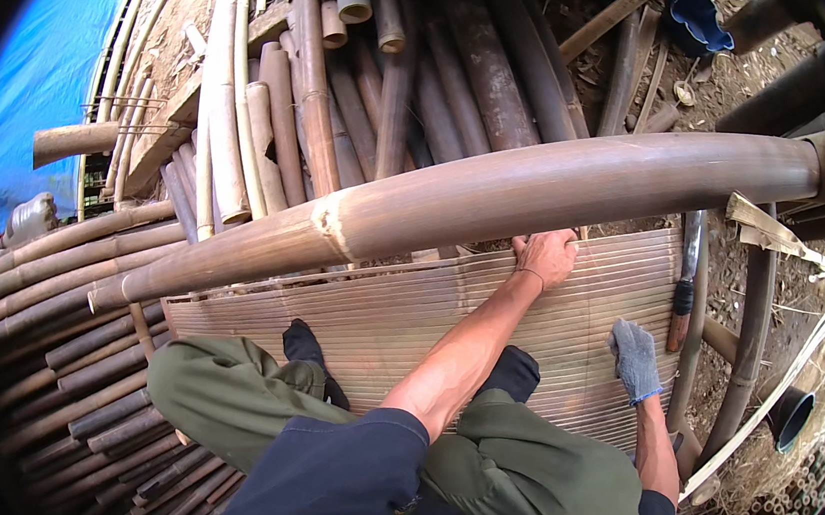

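Head view: a thick bamboo pole [581, 185] slants across the scene, and a slatted bamboo panel [397, 306] spreads on its near side. The right hand [635, 359], grey-gloved, is above the panel's right part — whether open or closed, I cannot tell. The bare left hand [545, 255] bends its fingers at the panel's far edge — its grip is unclear. A brown-handled tool [683, 296] sits along the right edge.

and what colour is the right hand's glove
Grey glove, blue at the cuff, clearest in the head view.
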### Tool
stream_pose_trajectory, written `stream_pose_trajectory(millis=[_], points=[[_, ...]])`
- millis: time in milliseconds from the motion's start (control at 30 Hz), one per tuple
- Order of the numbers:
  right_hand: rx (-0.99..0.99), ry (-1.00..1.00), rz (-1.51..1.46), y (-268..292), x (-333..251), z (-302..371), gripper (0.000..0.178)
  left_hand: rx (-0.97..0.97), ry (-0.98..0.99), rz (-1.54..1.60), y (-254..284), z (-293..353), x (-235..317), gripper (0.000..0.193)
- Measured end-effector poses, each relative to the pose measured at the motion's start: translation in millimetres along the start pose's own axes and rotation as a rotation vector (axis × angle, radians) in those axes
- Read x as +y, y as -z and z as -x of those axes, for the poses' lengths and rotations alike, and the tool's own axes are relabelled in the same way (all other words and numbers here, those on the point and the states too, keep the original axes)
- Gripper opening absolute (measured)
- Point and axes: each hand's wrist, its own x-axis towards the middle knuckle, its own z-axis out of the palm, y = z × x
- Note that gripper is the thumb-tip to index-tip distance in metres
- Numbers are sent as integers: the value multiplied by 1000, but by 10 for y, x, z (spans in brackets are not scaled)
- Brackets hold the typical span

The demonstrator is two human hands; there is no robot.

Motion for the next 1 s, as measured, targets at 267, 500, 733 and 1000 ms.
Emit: stream_pose_trajectory(millis=[267,500,733,1000], points=[[642,-672,-1027,-561,569,1254,20,97,-736,-277,749,1007,-960,36],[287,-1243,-489,-1137,709,2784,24,-126,-879,-854,2128,1814,-2633,32],[35,-1397,-211,-1372,261,3631,28,-173,-1093,-799,2105,1618,-2950,12],[359,-373,40,-1088,-2333,587,40,-341,-1107,-666,2084,1418,-2919,13]])
